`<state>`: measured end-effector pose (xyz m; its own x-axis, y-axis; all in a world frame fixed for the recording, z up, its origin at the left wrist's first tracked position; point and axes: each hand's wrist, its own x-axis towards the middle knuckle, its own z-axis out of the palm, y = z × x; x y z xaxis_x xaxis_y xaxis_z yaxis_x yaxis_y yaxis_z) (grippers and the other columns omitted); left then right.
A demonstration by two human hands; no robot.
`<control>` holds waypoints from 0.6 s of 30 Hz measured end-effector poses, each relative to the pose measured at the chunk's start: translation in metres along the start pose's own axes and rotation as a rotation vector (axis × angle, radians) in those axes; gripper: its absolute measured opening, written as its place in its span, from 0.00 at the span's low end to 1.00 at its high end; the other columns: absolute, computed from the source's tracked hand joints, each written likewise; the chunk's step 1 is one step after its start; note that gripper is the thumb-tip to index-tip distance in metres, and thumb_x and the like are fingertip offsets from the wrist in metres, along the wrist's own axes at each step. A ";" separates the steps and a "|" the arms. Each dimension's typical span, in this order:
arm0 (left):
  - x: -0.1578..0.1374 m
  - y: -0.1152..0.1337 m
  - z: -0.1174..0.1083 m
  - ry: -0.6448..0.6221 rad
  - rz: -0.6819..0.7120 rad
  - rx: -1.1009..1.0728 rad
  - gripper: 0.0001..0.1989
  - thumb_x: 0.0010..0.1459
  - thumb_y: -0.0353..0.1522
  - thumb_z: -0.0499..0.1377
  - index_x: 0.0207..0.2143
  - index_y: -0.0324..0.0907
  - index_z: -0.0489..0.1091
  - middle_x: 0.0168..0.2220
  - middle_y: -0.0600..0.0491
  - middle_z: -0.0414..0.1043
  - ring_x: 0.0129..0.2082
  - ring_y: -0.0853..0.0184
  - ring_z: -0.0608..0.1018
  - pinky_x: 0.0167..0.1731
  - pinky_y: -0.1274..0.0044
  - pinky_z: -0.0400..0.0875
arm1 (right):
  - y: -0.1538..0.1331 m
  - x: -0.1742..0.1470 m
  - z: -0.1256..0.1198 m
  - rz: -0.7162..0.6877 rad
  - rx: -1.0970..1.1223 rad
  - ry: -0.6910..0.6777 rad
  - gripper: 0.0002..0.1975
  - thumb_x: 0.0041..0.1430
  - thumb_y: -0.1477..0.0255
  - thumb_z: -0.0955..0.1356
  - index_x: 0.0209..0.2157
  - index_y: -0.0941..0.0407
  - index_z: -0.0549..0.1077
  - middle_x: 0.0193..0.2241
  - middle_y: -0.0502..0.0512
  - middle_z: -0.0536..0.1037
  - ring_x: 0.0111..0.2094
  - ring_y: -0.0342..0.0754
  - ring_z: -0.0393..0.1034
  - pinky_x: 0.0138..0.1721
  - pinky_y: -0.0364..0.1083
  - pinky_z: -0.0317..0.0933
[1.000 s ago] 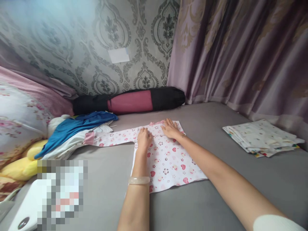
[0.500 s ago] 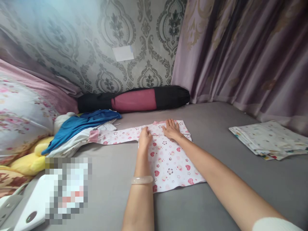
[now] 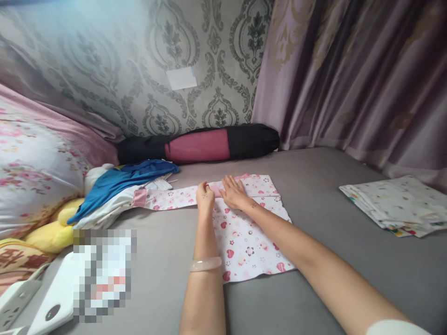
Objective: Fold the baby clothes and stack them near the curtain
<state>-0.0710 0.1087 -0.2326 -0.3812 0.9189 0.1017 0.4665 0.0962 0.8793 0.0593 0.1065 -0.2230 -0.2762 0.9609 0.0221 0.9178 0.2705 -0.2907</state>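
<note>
A child's long-sleeved shirt, white with pink hearts and flowers, lies flat on the grey sheet. One sleeve stretches left to a pink cuff, while the other is folded across the top of the body, its pink cuff between my hands. My left hand is closed at the shirt's left edge, fingers curled at the cloth beside that cuff; its fingertips are partly hidden. Flat on the folded sleeve, my right hand has its fingers spread and touches the cloth.
Folded patterned cloths lie at the right. A black and maroon roll rests along the wall. To the left are blue clothing, a yellow plush toy, a floral pillow, a power strip and a white device.
Both hands have shifted left along the top of the shirt, the right hand more. The pink cuff of the folded sleeve now shows between them.
</note>
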 end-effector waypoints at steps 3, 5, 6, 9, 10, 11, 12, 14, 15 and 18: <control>0.005 -0.007 0.000 0.018 -0.015 -0.010 0.22 0.61 0.28 0.45 0.55 0.38 0.65 0.49 0.43 0.73 0.52 0.60 0.74 0.51 0.67 0.69 | -0.005 0.005 0.005 0.019 0.031 -0.036 0.33 0.66 0.60 0.48 0.66 0.66 0.48 0.68 0.61 0.43 0.68 0.52 0.32 0.65 0.57 0.28; 0.008 -0.012 0.000 0.021 -0.005 0.002 0.22 0.60 0.28 0.45 0.56 0.38 0.64 0.49 0.43 0.74 0.51 0.60 0.75 0.49 0.68 0.71 | -0.003 0.009 0.007 0.048 0.037 -0.048 0.34 0.66 0.59 0.47 0.66 0.67 0.48 0.67 0.62 0.44 0.68 0.52 0.33 0.65 0.57 0.28; 0.009 -0.014 -0.001 0.023 0.010 0.015 0.23 0.60 0.27 0.45 0.56 0.38 0.64 0.48 0.43 0.74 0.50 0.60 0.76 0.48 0.68 0.71 | -0.002 0.010 0.009 0.050 0.037 -0.050 0.34 0.66 0.59 0.47 0.66 0.67 0.48 0.67 0.62 0.44 0.68 0.52 0.33 0.65 0.57 0.28; 0.011 -0.018 -0.001 0.034 0.070 0.066 0.24 0.60 0.26 0.45 0.57 0.38 0.63 0.45 0.44 0.76 0.48 0.61 0.77 0.46 0.68 0.73 | 0.001 0.012 0.012 0.043 0.027 -0.038 0.34 0.66 0.59 0.47 0.66 0.66 0.48 0.67 0.61 0.44 0.68 0.52 0.33 0.65 0.57 0.27; 0.011 -0.019 -0.001 0.040 0.085 0.080 0.24 0.59 0.26 0.45 0.58 0.39 0.63 0.45 0.44 0.76 0.47 0.61 0.77 0.46 0.68 0.73 | 0.001 0.011 0.012 0.042 0.023 -0.033 0.34 0.66 0.59 0.47 0.66 0.66 0.48 0.67 0.61 0.44 0.68 0.51 0.33 0.65 0.57 0.27; 0.011 -0.019 -0.001 0.045 0.095 0.090 0.24 0.59 0.26 0.45 0.58 0.39 0.63 0.44 0.44 0.77 0.46 0.61 0.78 0.46 0.68 0.73 | 0.001 0.011 0.012 0.041 0.020 -0.028 0.34 0.66 0.59 0.47 0.66 0.66 0.48 0.67 0.61 0.44 0.68 0.51 0.33 0.65 0.56 0.27; 0.011 -0.019 -0.001 0.049 0.100 0.093 0.24 0.59 0.26 0.45 0.57 0.39 0.63 0.43 0.44 0.77 0.46 0.61 0.78 0.45 0.68 0.74 | 0.001 0.010 0.012 0.041 0.018 -0.027 0.34 0.66 0.59 0.47 0.66 0.66 0.48 0.67 0.61 0.45 0.68 0.51 0.33 0.65 0.56 0.27; 0.011 -0.019 0.000 0.052 0.097 0.080 0.24 0.59 0.26 0.45 0.57 0.39 0.64 0.43 0.45 0.77 0.45 0.61 0.78 0.45 0.68 0.74 | -0.001 0.010 0.010 0.046 0.019 -0.040 0.34 0.66 0.59 0.47 0.66 0.66 0.48 0.67 0.61 0.45 0.68 0.51 0.33 0.65 0.56 0.28; 0.011 -0.018 0.000 0.049 0.087 0.061 0.24 0.59 0.26 0.45 0.57 0.40 0.64 0.43 0.44 0.77 0.45 0.61 0.78 0.44 0.68 0.74 | -0.002 0.010 0.008 0.053 0.021 -0.049 0.34 0.66 0.59 0.48 0.66 0.66 0.48 0.67 0.62 0.45 0.68 0.51 0.33 0.65 0.57 0.29; 0.010 -0.016 0.001 0.038 0.017 -0.040 0.23 0.59 0.27 0.45 0.56 0.39 0.64 0.44 0.43 0.76 0.44 0.62 0.79 0.44 0.69 0.74 | -0.010 0.009 0.003 0.063 0.022 -0.051 0.33 0.66 0.61 0.49 0.66 0.67 0.50 0.67 0.63 0.45 0.68 0.53 0.35 0.64 0.58 0.30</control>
<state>-0.0816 0.1166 -0.2458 -0.4042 0.9048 0.1338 0.4410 0.0646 0.8952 0.0467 0.1125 -0.2232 -0.2324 0.9715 -0.0455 0.9275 0.2073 -0.3112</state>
